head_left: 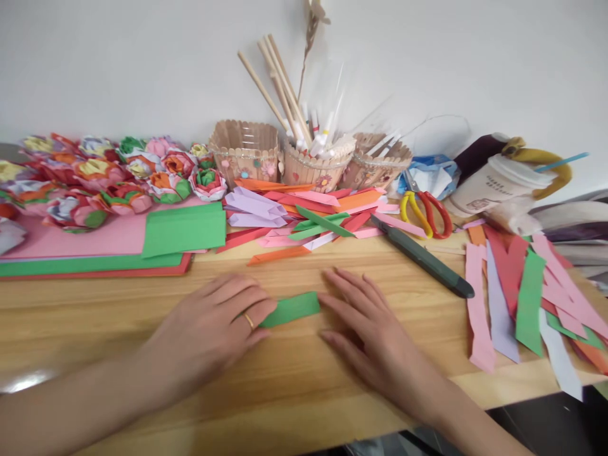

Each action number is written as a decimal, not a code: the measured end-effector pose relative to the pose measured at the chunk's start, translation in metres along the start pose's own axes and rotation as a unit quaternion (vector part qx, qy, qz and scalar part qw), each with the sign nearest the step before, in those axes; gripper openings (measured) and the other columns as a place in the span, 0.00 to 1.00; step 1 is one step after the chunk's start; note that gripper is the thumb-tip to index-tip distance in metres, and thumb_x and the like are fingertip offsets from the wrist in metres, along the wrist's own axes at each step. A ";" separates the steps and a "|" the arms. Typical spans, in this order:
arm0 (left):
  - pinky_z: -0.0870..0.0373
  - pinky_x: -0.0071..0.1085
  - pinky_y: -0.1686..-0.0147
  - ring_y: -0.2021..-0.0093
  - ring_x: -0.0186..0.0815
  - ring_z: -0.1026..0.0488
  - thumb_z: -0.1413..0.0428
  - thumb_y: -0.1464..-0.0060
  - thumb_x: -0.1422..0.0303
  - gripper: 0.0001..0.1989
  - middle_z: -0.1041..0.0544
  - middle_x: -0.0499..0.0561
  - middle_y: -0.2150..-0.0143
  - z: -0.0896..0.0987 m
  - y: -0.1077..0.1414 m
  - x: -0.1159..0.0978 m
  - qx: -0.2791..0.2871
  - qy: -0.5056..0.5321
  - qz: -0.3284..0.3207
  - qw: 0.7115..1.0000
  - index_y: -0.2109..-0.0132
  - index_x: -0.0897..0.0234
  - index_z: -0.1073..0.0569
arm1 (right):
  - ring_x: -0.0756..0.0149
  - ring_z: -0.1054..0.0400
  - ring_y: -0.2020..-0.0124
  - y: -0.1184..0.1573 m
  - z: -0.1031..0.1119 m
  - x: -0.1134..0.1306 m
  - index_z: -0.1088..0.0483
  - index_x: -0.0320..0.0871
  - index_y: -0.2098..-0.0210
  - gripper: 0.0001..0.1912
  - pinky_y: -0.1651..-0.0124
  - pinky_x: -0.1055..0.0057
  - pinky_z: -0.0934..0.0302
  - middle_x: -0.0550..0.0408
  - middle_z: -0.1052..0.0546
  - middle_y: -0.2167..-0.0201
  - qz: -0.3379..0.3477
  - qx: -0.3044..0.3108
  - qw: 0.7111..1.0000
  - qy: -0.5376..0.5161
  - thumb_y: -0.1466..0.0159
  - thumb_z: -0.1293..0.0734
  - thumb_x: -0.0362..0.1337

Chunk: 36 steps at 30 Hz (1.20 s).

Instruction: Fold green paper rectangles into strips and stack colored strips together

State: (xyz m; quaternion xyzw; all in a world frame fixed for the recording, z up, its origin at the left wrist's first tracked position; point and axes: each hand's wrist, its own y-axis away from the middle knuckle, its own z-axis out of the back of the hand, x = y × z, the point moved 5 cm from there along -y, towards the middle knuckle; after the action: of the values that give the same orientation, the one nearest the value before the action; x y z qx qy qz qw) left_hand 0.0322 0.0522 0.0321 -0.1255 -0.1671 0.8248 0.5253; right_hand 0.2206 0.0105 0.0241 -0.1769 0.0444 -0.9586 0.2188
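Note:
A short green paper strip [293, 308] lies on the wooden table between my two hands. My left hand [213, 323], with a ring on one finger, covers the strip's left end; its fingers are bent and pressed together on the paper. My right hand [363, 323] rests on the table with its fingers apart, a fingertip at the strip's right end. Just beyond them is a pile of folded paper pieces [323, 215] in several colours. A dark green cutter-like tool [422, 256] lies slantwise past my right hand.
Paper flowers [99, 174] cover part of the stacked coloured sheets [85, 237] at left. Decorated stick baskets [244, 152] stand by the wall, one holding wooden rods. Scissors [425, 212], a white cup [494, 180] and loose paper strips [529, 297] occupy the right side.

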 end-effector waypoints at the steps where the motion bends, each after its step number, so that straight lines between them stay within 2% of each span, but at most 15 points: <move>1: 0.31 0.39 0.54 0.54 0.41 0.30 0.56 0.34 0.69 0.15 0.23 0.54 0.58 -0.004 -0.001 0.001 0.013 -0.017 -0.002 1.000 0.52 0.70 0.28 | 0.52 0.48 0.36 -0.002 0.000 0.003 0.32 0.39 0.47 0.16 0.39 0.44 0.49 0.40 0.37 0.39 0.013 0.009 1.000 -0.014 0.34 0.39 0.36; 4: 0.31 0.37 0.54 0.53 0.41 0.30 0.60 0.34 0.74 0.17 0.23 0.53 0.57 -0.007 -0.008 0.000 0.028 -0.027 -0.023 0.999 0.49 0.69 0.29 | 0.54 0.48 0.36 -0.005 0.001 0.010 0.31 0.41 0.48 0.15 0.39 0.48 0.46 0.42 0.37 0.39 0.049 0.016 0.997 -0.054 0.34 0.38 0.34; 9: 0.32 0.32 0.59 0.61 0.35 0.29 0.60 0.33 0.75 0.19 0.22 0.48 0.63 0.008 -0.025 -0.007 -0.061 -0.024 -0.076 0.995 0.63 0.65 0.25 | 0.61 0.42 0.40 -0.003 0.004 0.016 0.33 0.40 0.47 0.16 0.42 0.60 0.40 0.44 0.34 0.41 0.094 -0.007 0.992 -0.086 0.34 0.39 0.30; 13: 0.34 0.32 0.64 0.66 0.34 0.30 0.54 0.35 0.75 0.14 0.22 0.45 0.67 0.005 -0.028 -0.009 -0.094 -0.022 -0.081 0.992 0.68 0.64 0.27 | 0.63 0.34 0.51 -0.009 0.005 0.023 0.31 0.40 0.50 0.13 0.52 0.66 0.35 0.48 0.28 0.48 0.148 -0.025 0.987 -0.048 0.33 0.39 0.31; 16: 0.34 0.30 0.65 0.68 0.32 0.31 0.53 0.35 0.73 0.13 0.23 0.46 0.69 -0.001 -0.029 -0.005 -0.094 0.003 -0.051 0.994 0.67 0.66 0.28 | 0.66 0.32 0.62 -0.016 0.007 0.029 0.28 0.40 0.60 0.09 0.64 0.69 0.37 0.54 0.23 0.57 0.202 -0.063 0.977 -0.004 0.32 0.40 0.32; 19: 0.34 0.29 0.65 0.68 0.32 0.31 0.54 0.34 0.73 0.14 0.23 0.46 0.69 0.000 -0.029 -0.004 -0.080 -0.002 -0.061 0.995 0.67 0.65 0.28 | 0.68 0.33 0.68 -0.021 0.006 0.032 0.29 0.40 0.71 0.14 0.70 0.69 0.42 0.56 0.22 0.64 0.254 -0.070 0.964 0.024 0.32 0.42 0.30; 22: 0.35 0.30 0.62 0.66 0.33 0.30 0.55 0.35 0.76 0.16 0.22 0.45 0.66 0.004 -0.022 -0.007 -0.058 -0.026 -0.108 0.992 0.67 0.63 0.27 | 0.66 0.32 0.65 -0.027 0.001 0.030 0.29 0.40 0.70 0.16 0.67 0.69 0.41 0.54 0.22 0.65 0.268 -0.039 0.962 0.035 0.31 0.44 0.30; 24: 0.35 0.30 0.58 0.62 0.33 0.29 0.57 0.34 0.76 0.17 0.21 0.46 0.62 0.005 -0.011 -0.005 -0.043 -0.031 -0.114 0.992 0.63 0.63 0.26 | 0.65 0.32 0.62 -0.030 -0.002 0.027 0.28 0.39 0.66 0.14 0.63 0.69 0.40 0.54 0.23 0.65 0.256 -0.018 0.966 0.022 0.30 0.44 0.31; 29: 0.32 0.31 0.50 0.50 0.35 0.29 0.59 0.34 0.75 0.16 0.21 0.49 0.55 -0.001 0.009 0.011 -0.013 0.027 -0.060 0.998 0.56 0.63 0.26 | 0.65 0.33 0.60 -0.037 -0.002 0.026 0.30 0.42 0.55 0.11 0.61 0.68 0.40 0.55 0.24 0.62 0.250 -0.024 0.968 -0.007 0.31 0.41 0.37; 33: 0.28 0.29 0.53 0.54 0.32 0.26 0.62 0.33 0.73 0.20 0.21 0.46 0.56 0.001 0.000 0.016 -0.015 0.105 -0.025 0.994 0.59 0.62 0.25 | 0.67 0.33 0.63 -0.042 0.000 0.030 0.28 0.43 0.64 0.13 0.65 0.69 0.43 0.58 0.23 0.63 0.268 -0.052 0.962 0.001 0.30 0.44 0.34; 34: 0.28 0.29 0.53 0.55 0.31 0.26 0.63 0.33 0.73 0.21 0.21 0.45 0.56 0.002 -0.003 0.019 -0.014 0.107 0.014 0.994 0.60 0.63 0.24 | 0.68 0.33 0.64 -0.043 -0.001 0.032 0.28 0.42 0.66 0.15 0.66 0.69 0.44 0.57 0.23 0.64 0.281 -0.053 0.958 0.009 0.30 0.44 0.32; 36: 0.28 0.29 0.54 0.56 0.31 0.25 0.62 0.34 0.73 0.21 0.21 0.44 0.56 0.006 -0.007 0.017 -0.018 0.067 0.016 0.997 0.60 0.63 0.24 | 0.68 0.34 0.66 -0.046 -0.003 0.033 0.28 0.41 0.70 0.16 0.67 0.69 0.45 0.56 0.23 0.67 0.301 -0.046 0.952 0.022 0.30 0.44 0.31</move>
State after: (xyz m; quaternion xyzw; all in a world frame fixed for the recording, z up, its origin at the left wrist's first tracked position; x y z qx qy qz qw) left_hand 0.0284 0.0697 0.0399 -0.1924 -0.1442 0.8197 0.5198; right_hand 0.1731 0.0373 0.0394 -0.1439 0.1441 -0.8490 0.4876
